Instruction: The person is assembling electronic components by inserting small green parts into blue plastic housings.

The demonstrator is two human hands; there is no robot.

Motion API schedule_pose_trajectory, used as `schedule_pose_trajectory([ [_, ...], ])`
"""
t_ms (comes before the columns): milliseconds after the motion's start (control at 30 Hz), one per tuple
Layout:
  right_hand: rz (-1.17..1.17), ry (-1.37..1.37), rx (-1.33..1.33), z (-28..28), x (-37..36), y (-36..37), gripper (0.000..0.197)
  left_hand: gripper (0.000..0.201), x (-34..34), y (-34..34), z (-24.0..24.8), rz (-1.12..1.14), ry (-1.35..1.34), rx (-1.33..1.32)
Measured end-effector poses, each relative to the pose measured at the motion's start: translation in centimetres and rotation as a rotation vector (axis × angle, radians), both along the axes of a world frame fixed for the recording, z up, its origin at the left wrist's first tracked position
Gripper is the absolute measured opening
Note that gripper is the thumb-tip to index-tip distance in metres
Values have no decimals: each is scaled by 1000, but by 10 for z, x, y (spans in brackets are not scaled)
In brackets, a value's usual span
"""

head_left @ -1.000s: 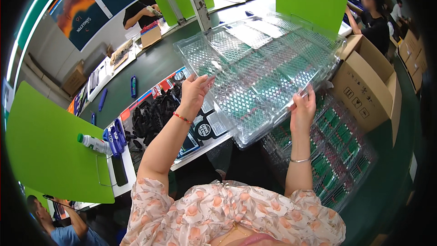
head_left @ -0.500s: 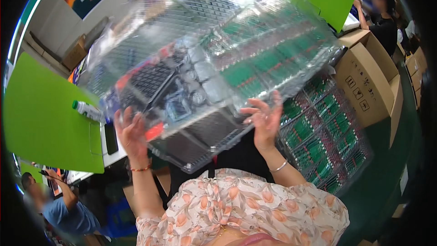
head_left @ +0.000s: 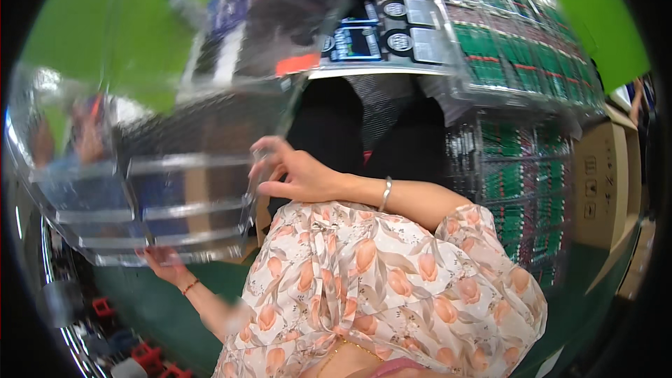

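A large clear plastic tray (head_left: 189, 213), divided into compartments and blurred by motion, is held out to my left beside my lap. I see no boards in its compartments; the background shows through. My left hand (head_left: 166, 266) grips its lower edge, fingers partly behind the plastic. My right hand (head_left: 297, 173) has bent fingers at the tray's right edge, where thumb and fingers close on the rim. On the worktable ahead, another clear tray (head_left: 518, 63) holds rows of green circuit boards. A lower tray (head_left: 525, 196) of similar boards stands to my right.
A worktable with a printed mat (head_left: 357, 38) lies ahead, its front edge above my lap. An opened cardboard box (head_left: 602, 189) stands at the far right. Green partition panels (head_left: 602, 21) rise on both sides. A white bottle (head_left: 187, 7) is at the upper left.
The clear tray, earlier lifted in front of me over the table, has swung down to my left with both hands. The mat and the board-filled trays now show more plainly.
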State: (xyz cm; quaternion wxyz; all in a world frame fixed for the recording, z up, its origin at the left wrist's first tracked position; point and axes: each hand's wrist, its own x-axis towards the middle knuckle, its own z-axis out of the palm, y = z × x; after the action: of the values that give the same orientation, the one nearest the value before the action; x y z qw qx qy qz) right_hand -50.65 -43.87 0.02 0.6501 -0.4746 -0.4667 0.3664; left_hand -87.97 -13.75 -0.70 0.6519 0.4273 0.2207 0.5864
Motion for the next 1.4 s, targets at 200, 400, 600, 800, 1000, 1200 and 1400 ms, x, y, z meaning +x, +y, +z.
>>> schedule_pose_trajectory([
  [200, 604, 212, -339, -19, -77, 77, 59, 31, -257, -83, -76, 294, 295, -340],
  [400, 487, 400, -641, -35, -100, 99, 30, 26, -299, -129, -113, 189, 465, -503],
  [600, -153, 545, -598, -60, -24, 93, 39, 19, -128, -38, -85, -116, 474, -574],
  [800, -700, 579, -624, -106, 86, 64, 40, 30, 87, 14, -53, -392, 450, -795],
  [1000, -782, 918, -366, -107, 125, 17, 43, 33, 264, -23, -55, -576, 475, -715],
  [1200, -843, 1104, -115, -91, 144, -17, 39, 30, 418, -64, -84, -467, 357, -881],
  [1400, -876, 1077, 336, -162, 246, -56, 36, 34, 499, -101, -128, -898, 256, -740],
])
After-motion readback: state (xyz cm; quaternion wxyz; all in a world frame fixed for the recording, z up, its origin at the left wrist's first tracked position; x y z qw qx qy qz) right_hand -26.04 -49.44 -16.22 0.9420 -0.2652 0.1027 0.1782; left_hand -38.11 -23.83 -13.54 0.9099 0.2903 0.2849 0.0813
